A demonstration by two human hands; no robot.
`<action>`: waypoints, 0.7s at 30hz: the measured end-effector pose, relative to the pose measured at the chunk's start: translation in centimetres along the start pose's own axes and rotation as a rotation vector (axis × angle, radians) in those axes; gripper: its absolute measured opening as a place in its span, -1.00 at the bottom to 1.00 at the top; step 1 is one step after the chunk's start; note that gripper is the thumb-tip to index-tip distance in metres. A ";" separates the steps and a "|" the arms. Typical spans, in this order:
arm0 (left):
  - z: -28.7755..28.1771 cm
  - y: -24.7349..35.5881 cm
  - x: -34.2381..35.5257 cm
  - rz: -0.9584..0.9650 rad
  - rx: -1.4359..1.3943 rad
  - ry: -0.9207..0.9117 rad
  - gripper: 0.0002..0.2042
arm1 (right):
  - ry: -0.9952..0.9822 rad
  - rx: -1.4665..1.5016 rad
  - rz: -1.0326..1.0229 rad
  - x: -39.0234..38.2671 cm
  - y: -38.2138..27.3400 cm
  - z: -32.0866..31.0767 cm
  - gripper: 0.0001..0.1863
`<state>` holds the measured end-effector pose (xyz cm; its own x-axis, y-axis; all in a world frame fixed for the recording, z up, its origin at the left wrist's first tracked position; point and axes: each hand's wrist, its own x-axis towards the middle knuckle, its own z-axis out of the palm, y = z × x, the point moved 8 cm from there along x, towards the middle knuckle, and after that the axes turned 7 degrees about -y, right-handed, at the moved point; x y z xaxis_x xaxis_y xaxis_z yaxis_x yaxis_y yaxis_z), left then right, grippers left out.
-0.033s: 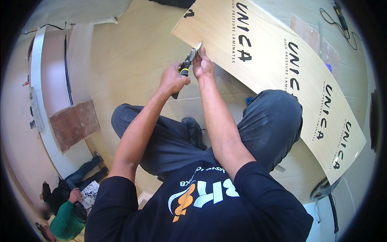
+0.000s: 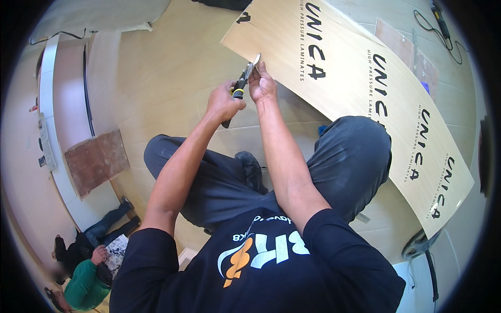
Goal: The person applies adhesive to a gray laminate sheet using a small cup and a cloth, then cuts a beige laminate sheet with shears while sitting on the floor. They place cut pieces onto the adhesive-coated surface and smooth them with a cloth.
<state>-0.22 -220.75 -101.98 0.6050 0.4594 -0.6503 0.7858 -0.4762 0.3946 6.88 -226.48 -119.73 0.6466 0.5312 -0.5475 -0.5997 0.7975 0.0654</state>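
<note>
Snips (image 2: pixel 243 79), yellow and black at the handles, lie in front of the seated person's crossed legs, blades pointing away from the body. Left hand (image 2: pixel 222 103) has its fingers (image 2: pixel 227 87) closed round the handles, presumably for leverage and aim. Right hand (image 2: pixel 264 86) just beside the blades, palm turned up, fingers partly curled; likely there to steady blade or edge, but contact and grip cannot be told. Blade tip overlaps the near edge of a long pale laminate sheet (image 2: pixel 342 57) in this view; gap between blades too small to read. Right knee (image 2: pixel 355 133) overlaps the sheet's near edge, perhaps bracing it, though touching is unclear. Sheet slants across the tan floor (image 2: pixel 172 78), close to the body, which seems to put its edge within easy reach. Farther out: brown board (image 2: pixel 96 161) at left, another person in green (image 2: pixel 86 287) at lower left, yellow-and-black corded tool (image 2: pixel 442 23) at upper right, set beyond the sheet, probably out of the way.
</note>
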 end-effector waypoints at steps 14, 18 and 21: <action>0.1 1.3 2.4 -0.064 0.265 0.113 -0.15 | -0.061 -0.036 0.049 1.1 -0.4 0.4 -0.62; 1.0 0.4 2.8 -0.064 0.304 0.135 -0.14 | 0.088 -0.577 0.260 -1.2 -2.2 0.0 -0.79; 1.3 -0.1 3.2 -0.059 0.322 0.124 -0.15 | 0.223 -1.258 -0.087 -2.3 -7.1 2.9 -0.75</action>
<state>1.47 -220.22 -104.94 0.5867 0.5713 -0.5740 0.7509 -0.6492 0.1214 10.99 -232.54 -116.46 0.6863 0.3344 -0.6458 -0.6693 -0.0571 -0.7408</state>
